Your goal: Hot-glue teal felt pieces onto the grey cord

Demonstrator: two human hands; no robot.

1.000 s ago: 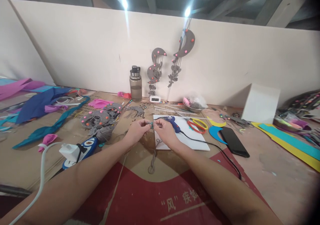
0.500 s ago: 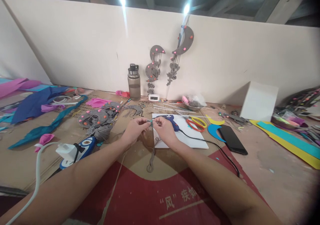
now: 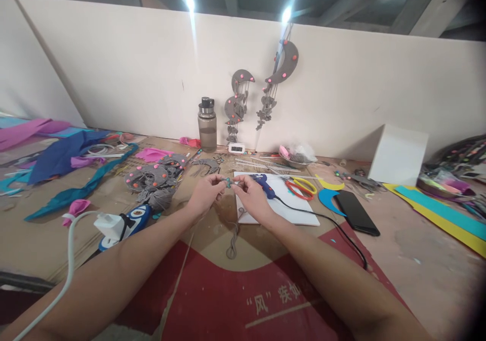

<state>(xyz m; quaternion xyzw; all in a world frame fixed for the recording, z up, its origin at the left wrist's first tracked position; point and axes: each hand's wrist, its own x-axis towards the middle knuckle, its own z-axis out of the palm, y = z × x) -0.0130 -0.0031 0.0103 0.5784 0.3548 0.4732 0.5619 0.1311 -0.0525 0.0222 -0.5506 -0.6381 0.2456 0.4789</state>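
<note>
Over the cardboard, my left hand (image 3: 207, 195) pinches a small teal piece (image 3: 228, 182) between thumb and forefinger; its exact kind is too small to tell. My right hand (image 3: 251, 195) faces it from the other side, thumb and forefinger closed at the piece's right edge. A grey cord (image 3: 232, 247) hangs below the hands and ends in a loop on the cardboard. Just behind my right hand, a blue glue gun (image 3: 268, 188) lies on a white pad (image 3: 292, 213), partly covered by the hand.
Right of the pad lie scissors (image 3: 304, 188), a blue crescent (image 3: 329, 201) and a black phone (image 3: 355, 213). On the left are grey crescent ornaments (image 3: 152, 179) and a power strip (image 3: 131, 224) with a white cable. A bottle (image 3: 207, 128) stands by the back wall.
The whole view has shifted slightly, so things appear a little farther right. The fingers have turned a bit around the teal piece, which shows more plainly now.
</note>
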